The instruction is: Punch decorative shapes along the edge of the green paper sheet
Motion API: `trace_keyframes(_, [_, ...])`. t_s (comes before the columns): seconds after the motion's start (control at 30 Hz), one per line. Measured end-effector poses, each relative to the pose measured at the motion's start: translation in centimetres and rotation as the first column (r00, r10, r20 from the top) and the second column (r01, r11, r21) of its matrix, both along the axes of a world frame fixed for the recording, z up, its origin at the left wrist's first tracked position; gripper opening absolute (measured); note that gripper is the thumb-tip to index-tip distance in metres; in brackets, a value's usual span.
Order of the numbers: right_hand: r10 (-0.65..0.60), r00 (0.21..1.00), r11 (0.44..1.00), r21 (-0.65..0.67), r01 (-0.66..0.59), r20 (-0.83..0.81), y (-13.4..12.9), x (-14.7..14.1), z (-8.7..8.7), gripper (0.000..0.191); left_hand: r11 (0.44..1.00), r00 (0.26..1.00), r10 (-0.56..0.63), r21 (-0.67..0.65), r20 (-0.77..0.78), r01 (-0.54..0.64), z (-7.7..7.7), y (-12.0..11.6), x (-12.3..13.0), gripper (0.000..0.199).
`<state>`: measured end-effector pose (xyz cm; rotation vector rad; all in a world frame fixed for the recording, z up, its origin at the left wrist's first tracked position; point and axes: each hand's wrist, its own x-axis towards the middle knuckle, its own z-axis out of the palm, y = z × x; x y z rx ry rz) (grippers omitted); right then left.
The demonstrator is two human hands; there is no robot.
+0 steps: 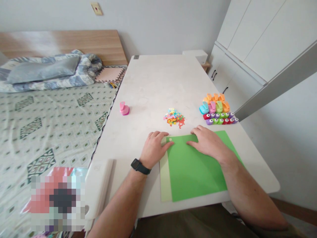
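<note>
A green sheet of paper [198, 168] lies on the table over a pale yellow-green sheet [165, 185] that shows along its left side. My left hand [154, 148], wearing a black watch [140, 166], grips the green sheet's far left corner, thumb on top and fingers at the far edge. Near that thumb is a small pale flower-like or star-like mark [170, 139]. My right hand [209, 142] holds the same far edge further right, its thumb on the paper and fingers curled over the edge. Beyond the hands sits a pile of colourful small paper cut-outs [174, 117].
A pink craft punch [124, 108] stands at the table's left. Several coloured punches [215, 103] and rows of colourful items with eye-like ends [220, 119] stand at the right. A long white device [99, 185] lies at the near left. A bed [61, 122] adjoins the white table [158, 79].
</note>
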<state>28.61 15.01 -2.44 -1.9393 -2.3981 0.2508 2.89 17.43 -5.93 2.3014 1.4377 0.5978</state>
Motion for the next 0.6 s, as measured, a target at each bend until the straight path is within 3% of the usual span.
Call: trace_keyframes(0.6, [0.003, 0.999, 0.999, 0.047, -0.001, -0.044, 0.12, 0.15, -0.1, 0.033, 0.999, 0.998, -0.042, 0.019, 0.043, 0.041, -0.36, -0.08, -0.14, 0.049])
